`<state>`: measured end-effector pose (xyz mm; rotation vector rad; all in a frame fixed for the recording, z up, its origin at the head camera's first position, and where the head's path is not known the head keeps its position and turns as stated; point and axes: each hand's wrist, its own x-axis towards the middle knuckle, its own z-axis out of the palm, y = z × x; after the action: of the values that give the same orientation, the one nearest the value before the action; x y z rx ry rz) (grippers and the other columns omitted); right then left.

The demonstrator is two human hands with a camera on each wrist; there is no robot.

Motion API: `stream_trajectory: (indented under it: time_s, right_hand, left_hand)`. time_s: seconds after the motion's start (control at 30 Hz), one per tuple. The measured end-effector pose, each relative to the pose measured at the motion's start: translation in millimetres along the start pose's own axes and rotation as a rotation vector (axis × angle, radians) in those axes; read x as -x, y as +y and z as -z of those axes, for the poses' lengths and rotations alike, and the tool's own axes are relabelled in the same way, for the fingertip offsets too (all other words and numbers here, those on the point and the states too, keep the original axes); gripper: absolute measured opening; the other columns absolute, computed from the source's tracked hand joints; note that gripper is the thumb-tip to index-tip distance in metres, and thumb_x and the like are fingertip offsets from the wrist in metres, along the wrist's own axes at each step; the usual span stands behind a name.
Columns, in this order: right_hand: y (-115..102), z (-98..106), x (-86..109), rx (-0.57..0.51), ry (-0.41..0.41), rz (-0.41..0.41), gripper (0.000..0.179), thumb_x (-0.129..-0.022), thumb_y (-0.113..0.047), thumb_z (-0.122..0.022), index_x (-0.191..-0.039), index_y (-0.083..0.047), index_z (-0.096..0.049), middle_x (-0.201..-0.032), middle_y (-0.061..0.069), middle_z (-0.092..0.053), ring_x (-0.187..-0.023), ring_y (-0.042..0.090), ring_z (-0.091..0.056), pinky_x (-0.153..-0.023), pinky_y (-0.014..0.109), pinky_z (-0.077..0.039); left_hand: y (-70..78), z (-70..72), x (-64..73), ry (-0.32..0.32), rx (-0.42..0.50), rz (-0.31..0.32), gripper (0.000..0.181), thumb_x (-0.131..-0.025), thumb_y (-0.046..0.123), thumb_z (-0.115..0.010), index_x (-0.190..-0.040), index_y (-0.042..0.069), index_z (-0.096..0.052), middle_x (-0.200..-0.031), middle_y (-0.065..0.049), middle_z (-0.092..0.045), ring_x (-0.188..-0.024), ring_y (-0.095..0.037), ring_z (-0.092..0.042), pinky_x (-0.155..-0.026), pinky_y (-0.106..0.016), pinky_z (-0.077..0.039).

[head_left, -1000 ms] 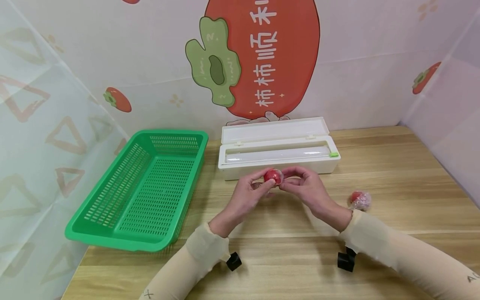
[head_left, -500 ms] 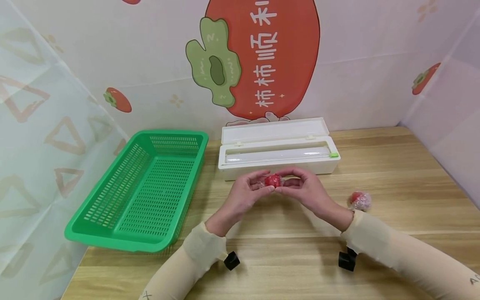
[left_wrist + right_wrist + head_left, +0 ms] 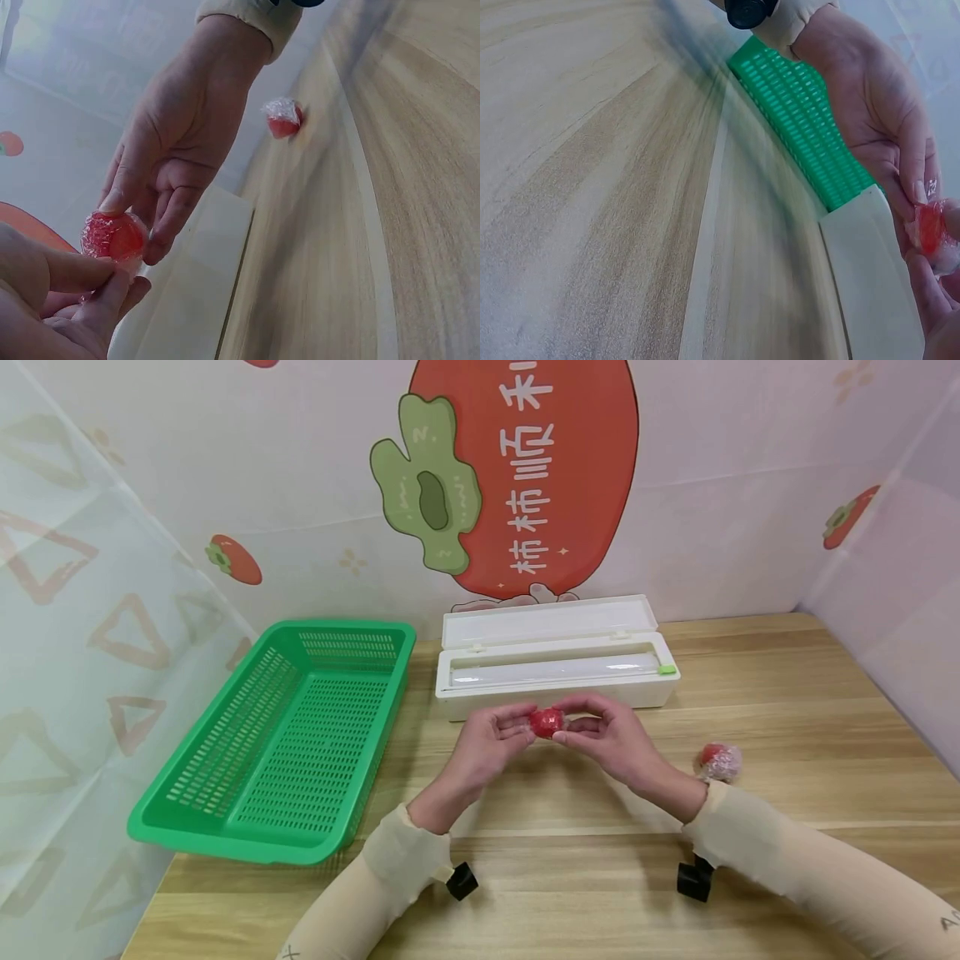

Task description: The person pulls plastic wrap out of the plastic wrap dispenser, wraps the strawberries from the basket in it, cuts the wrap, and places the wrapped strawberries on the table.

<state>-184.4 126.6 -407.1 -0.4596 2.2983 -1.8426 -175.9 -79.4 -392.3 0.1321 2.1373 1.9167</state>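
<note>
A small round red thing (image 3: 546,722), wrapped in clear cling film, is held up between both hands over the table. My left hand (image 3: 483,745) pinches its left side with thumb and fingers. From the other side, my right hand (image 3: 618,739) grips it between thumb and fingertips. Crinkled film shines on the red thing (image 3: 112,236) in the left wrist view. In the right wrist view, fingers partly cover the film-wrapped piece (image 3: 932,231). A second red piece in bunched film (image 3: 720,762) lies on the table beside my right wrist.
Behind the hands stands a white cling film dispenser (image 3: 558,693), its lid raised, a roll (image 3: 555,671) inside and a green slider (image 3: 667,669) at its right end. A green plastic basket (image 3: 375,752) sits at the left on the wooden table (image 3: 585,893). Printed walls enclose the table.
The wrapped red thing has turned and dropped slightly between the hands. Film that stuck out around it lies closer. My left fingers have shifted their hold; the second wrapped piece has stayed put.
</note>
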Motion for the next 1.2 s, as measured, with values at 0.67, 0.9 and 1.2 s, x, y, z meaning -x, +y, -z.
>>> stream_trajectory:
  time_s: [0.67, 0.9, 1.2]
  right_hand:
    - [-0.3, 1.9, 2.9, 0.100, -0.037, 0.117, 0.038, -0.081, -0.002, -0.078, -0.117, -0.004, -0.066, -0.116, 0.017, -0.068, -0.095, 0.023, -0.070, -0.080, 0.024, -0.059]
    - [2.3, -0.6, 4.6, 0.106, -0.034, 0.141, 0.039, -0.079, 0.001, -0.079, -0.116, -0.003, -0.068, -0.118, 0.017, -0.069, -0.096, 0.022, -0.071, -0.081, 0.029, -0.060]
    - [2.2, -2.9, 6.6, 0.118, -0.031, 0.150, 0.030, -0.085, -0.005, -0.075, -0.114, -0.007, -0.070, -0.116, 0.013, -0.068, -0.097, 0.015, -0.070, -0.082, 0.024, -0.058]
  left_hand:
    - [-1.5, -3.0, 1.9, -0.050, -0.050, -0.037, 0.029, -0.100, 0.000, -0.051, -0.126, -0.006, -0.063, -0.123, -0.025, -0.067, -0.106, -0.029, -0.071, -0.086, -0.028, -0.058]
    - [-3.2, -5.3, 1.5, -0.044, -0.106, -0.050, 0.030, -0.101, 0.000, -0.050, -0.128, -0.007, -0.061, -0.126, -0.025, -0.065, -0.108, -0.029, -0.070, -0.088, -0.030, -0.057]
    - [-3.9, 3.5, 1.1, 0.055, -0.071, 0.023, 0.025, -0.093, 0.005, -0.065, -0.118, 0.000, -0.071, -0.116, -0.018, -0.072, -0.101, -0.020, -0.073, -0.086, -0.031, -0.058]
